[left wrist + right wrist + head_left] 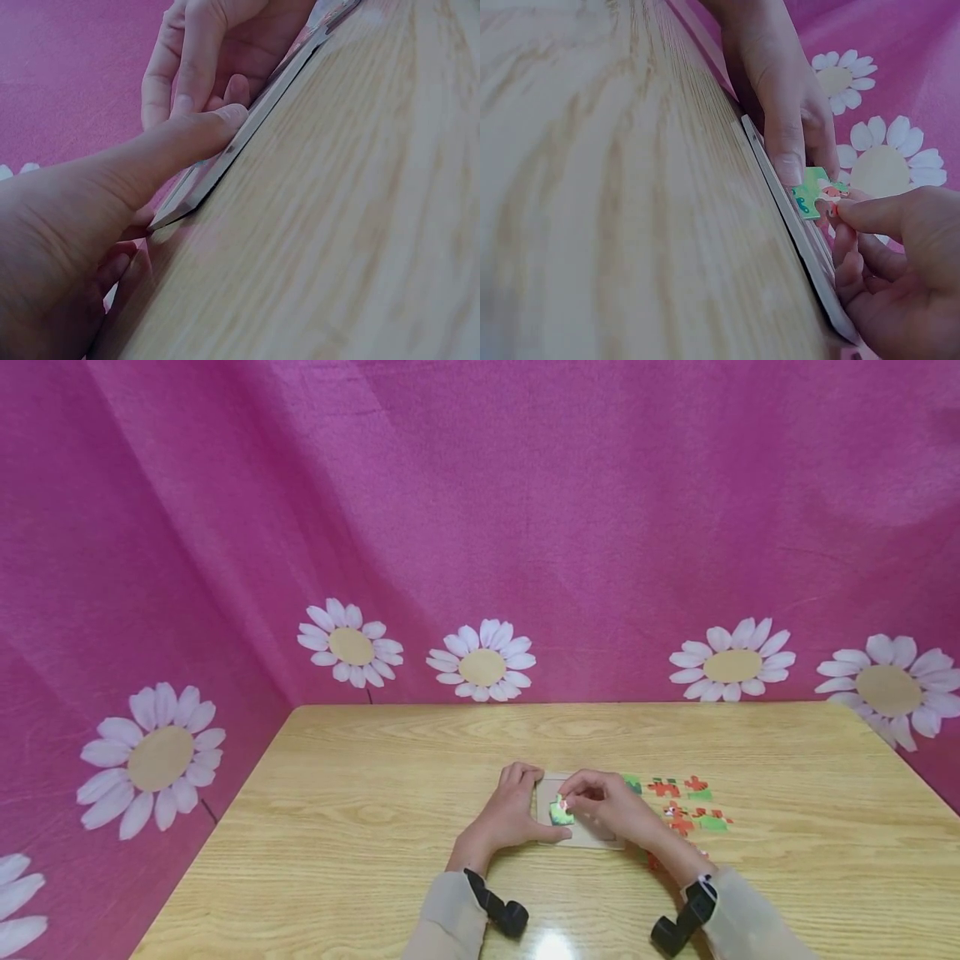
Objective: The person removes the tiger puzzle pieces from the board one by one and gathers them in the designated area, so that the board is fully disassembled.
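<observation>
My right hand pinches a green jigsaw piece with a small red-and-white figure on it, between thumb and fingertips. It holds the piece over the left part of a pale, flat puzzle tray. In the right wrist view the piece is tilted up, close to the left thumb. At the tray's left end my left hand grips it, the thumb along the near rim and the fingers at the far left corner. The right forearm hides part of the tray's right side.
Several loose red and green puzzle pieces lie on the wooden table to the right of the tray, some partly behind the right forearm. A pink curtain with white daisies hangs behind the table and along its left side.
</observation>
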Available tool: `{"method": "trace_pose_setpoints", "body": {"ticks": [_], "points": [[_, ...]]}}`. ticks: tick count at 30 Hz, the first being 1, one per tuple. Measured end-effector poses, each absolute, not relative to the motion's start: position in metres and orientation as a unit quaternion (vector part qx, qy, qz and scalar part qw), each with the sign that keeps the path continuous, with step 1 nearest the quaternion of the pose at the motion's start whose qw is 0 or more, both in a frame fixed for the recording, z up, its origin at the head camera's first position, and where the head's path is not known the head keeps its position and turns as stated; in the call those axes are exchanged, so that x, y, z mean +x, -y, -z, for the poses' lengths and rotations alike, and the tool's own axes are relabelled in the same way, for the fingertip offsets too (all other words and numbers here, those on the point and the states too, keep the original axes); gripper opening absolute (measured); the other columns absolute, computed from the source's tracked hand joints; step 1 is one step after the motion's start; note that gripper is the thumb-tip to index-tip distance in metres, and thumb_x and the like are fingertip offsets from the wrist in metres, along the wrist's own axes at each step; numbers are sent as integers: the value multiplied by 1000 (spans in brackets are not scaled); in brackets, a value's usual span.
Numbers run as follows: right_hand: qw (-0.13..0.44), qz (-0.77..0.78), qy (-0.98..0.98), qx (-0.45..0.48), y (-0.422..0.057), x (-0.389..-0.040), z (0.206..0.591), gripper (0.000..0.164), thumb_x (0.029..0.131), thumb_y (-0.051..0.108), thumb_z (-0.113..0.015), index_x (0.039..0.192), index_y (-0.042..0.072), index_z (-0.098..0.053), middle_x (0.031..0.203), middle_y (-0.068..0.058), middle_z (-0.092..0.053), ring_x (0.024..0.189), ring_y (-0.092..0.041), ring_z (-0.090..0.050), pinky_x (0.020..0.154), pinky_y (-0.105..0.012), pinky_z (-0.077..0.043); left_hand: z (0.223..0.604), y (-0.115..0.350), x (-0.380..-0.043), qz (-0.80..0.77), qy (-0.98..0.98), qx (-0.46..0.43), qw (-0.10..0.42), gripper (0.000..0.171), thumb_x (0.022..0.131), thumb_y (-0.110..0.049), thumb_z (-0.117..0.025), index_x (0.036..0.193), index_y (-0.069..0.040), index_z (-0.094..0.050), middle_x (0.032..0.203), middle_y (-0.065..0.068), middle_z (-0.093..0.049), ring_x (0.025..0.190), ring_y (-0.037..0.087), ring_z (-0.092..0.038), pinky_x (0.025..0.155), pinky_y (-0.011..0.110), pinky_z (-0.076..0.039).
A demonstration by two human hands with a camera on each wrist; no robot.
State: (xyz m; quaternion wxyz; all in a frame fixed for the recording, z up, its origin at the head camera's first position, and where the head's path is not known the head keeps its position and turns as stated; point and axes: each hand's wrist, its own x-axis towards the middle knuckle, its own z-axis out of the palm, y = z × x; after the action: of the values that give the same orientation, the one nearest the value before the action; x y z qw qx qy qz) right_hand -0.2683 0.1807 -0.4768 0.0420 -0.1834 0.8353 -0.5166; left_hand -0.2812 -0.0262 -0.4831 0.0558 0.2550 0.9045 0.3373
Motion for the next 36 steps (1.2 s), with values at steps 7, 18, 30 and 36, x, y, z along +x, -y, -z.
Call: {"method": "trace_pose_setpoints", "body": {"ticks": [7,18,30,36], "points": [[38,524,-833,-173,-190,-264,471,12,94,3,-63,104,3,-70,93,-7,-69,83,-19,-62,69,-23,-49,482,26,-281,-335,-905,256,58,94,72,-51,-84,142,-2,-43,135,3,-38,127,17,-32,108,33,-38],[42,535,-830,-154,-212,-253,468,12,95,8,-65,104,3,-70,91,-9,-68,79,-16,-61,64,-23,-48,481,24,-281,-332,-906,255,56,94,72,-52,-83,140,-2,-43,130,2,-38,122,17,-34,105,32,-40],[28,554,-815,-164,-250,-233,466,18,95,8,-64,108,-4,-66,97,-14,-67,82,-14,-65,68,-26,-55,484,26,-281,-334,-907,250,53,94,70,-52,-85,139,-2,-44,126,1,-39,119,17,-34,103,32,-41],[-18,535,-823,-193,-264,-226,466,12,94,4,-64,104,-3,-67,100,-12,-66,82,-8,-64,69,-24,-55,484,26,-282,-333,-907,253,51,94,70,-51,-85,139,-2,-45,127,2,-39,121,18,-34,104,32,-40]]}}
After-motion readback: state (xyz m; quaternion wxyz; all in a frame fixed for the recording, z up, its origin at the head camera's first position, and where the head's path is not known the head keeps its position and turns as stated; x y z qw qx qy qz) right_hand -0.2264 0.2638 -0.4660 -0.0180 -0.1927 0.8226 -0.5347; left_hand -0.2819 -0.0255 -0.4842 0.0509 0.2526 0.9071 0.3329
